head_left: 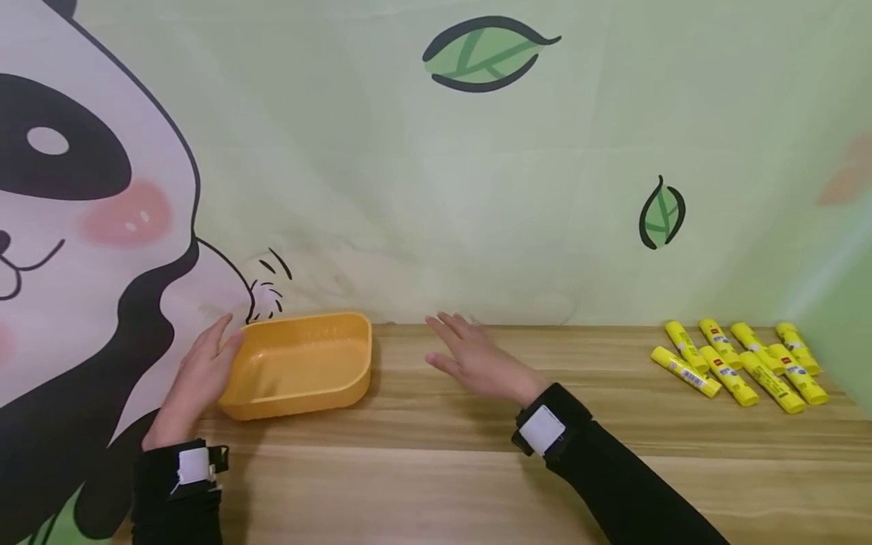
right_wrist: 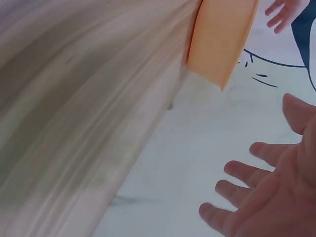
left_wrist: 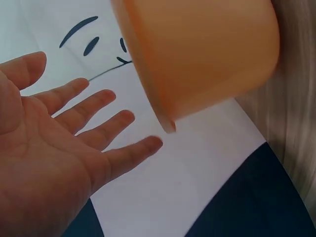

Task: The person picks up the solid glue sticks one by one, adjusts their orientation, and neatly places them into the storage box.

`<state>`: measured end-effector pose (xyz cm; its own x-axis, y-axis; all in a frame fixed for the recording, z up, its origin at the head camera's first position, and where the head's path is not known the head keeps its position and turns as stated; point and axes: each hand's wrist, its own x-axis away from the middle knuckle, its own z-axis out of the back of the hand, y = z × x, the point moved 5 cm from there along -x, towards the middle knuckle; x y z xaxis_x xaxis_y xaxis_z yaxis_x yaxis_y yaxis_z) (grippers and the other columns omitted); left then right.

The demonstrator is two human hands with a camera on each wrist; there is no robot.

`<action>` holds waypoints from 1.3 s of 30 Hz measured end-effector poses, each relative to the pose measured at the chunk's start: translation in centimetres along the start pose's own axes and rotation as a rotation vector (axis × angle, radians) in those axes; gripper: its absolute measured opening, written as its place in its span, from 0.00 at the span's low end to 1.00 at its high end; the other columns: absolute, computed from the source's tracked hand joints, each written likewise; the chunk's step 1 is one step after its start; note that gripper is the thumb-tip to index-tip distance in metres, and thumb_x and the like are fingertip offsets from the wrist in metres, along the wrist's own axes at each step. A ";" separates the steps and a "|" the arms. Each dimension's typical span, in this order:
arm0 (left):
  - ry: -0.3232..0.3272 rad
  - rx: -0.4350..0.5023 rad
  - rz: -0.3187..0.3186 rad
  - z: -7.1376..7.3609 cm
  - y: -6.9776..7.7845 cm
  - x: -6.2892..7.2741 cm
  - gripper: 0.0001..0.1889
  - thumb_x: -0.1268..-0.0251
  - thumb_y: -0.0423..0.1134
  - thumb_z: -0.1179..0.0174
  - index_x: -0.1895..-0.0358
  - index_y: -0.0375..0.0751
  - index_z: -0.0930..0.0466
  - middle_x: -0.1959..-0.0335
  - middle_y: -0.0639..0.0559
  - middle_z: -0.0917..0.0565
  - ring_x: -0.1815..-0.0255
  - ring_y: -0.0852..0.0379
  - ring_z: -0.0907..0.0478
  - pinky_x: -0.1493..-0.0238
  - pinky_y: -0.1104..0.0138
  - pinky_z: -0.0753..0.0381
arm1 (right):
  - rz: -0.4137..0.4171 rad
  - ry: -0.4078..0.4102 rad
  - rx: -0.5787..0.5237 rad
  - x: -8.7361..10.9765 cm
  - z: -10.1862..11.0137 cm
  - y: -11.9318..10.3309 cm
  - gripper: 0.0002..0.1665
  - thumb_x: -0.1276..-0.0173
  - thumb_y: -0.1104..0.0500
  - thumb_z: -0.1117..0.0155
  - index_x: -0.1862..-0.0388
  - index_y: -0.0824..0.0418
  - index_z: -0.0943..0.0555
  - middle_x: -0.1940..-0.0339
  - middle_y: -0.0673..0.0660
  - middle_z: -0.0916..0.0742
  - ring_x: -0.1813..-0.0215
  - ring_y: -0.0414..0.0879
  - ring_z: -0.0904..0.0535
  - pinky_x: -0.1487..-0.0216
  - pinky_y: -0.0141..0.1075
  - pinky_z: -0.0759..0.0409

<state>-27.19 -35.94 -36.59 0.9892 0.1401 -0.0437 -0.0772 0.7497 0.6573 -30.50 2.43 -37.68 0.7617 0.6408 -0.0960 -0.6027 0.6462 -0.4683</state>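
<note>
An orange-yellow plastic basket-like tray (head_left: 300,405) stands on the wooden table at the left, hollow side up, with nothing seen inside. Beside its left end is my left hand (head_left: 200,375), fingers spread; the left wrist view shows the fingers (left_wrist: 101,101) straight and a gap between them and the tray wall (left_wrist: 212,54). To the right of the tray, my right hand (head_left: 480,362) hovers palm down over the table, holding nothing. Its fingers (right_wrist: 242,175) are spread and relaxed in the right wrist view, apart from the tray (right_wrist: 219,39).
Several yellow glue-stick-like tubes (head_left: 729,375) lie in two rough rows on the right of the wooden table (head_left: 422,484). A printed backdrop (head_left: 381,166) with a panda and leaves rises along the table's back edge, and its side panel (head_left: 845,325) bounds the right.
</note>
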 end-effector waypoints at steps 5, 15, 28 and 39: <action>-0.008 0.029 0.023 0.2 -0.9 -0.1 0.39 0.14 0.59 0.71 0.16 0.35 0.62 0.19 0.23 0.57 0.21 0.20 0.57 0.29 0.26 0.55 | 0.011 -0.042 -0.177 -1.5 -0.5 -0.6 0.40 0.14 0.45 0.52 0.14 0.59 0.50 0.14 0.65 0.45 0.15 0.59 0.51 0.19 0.56 0.48; -0.128 0.108 0.023 0.1 -3.6 -0.1 0.39 0.13 0.57 0.70 0.17 0.31 0.66 0.20 0.21 0.59 0.22 0.19 0.57 0.28 0.27 0.54 | 0.001 -0.063 -0.427 -4.7 -2.0 -1.6 0.37 0.13 0.44 0.57 0.14 0.59 0.47 0.15 0.60 0.41 0.16 0.57 0.47 0.19 0.52 0.47; -0.199 0.206 0.084 -0.3 -4.9 -0.1 0.39 0.13 0.55 0.65 0.17 0.32 0.68 0.18 0.24 0.63 0.20 0.22 0.62 0.26 0.29 0.59 | -0.066 -0.031 -0.629 -5.7 -3.8 -2.0 0.39 0.14 0.42 0.54 0.13 0.51 0.49 0.14 0.59 0.43 0.18 0.61 0.42 0.22 0.57 0.39; -0.205 0.226 0.085 -0.9 -5.1 -0.1 0.38 0.12 0.52 0.63 0.17 0.30 0.67 0.18 0.24 0.64 0.20 0.23 0.63 0.25 0.31 0.61 | -0.105 -0.052 -0.691 -6.7 -5.2 -1.9 0.39 0.14 0.44 0.53 0.13 0.54 0.48 0.15 0.60 0.41 0.19 0.59 0.38 0.23 0.54 0.37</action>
<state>-27.02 -39.18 -40.65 0.9868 0.0457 0.1557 -0.1534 0.5753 0.8034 -33.23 -5.24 -40.67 0.7848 0.6196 0.0139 -0.2243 0.3048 -0.9256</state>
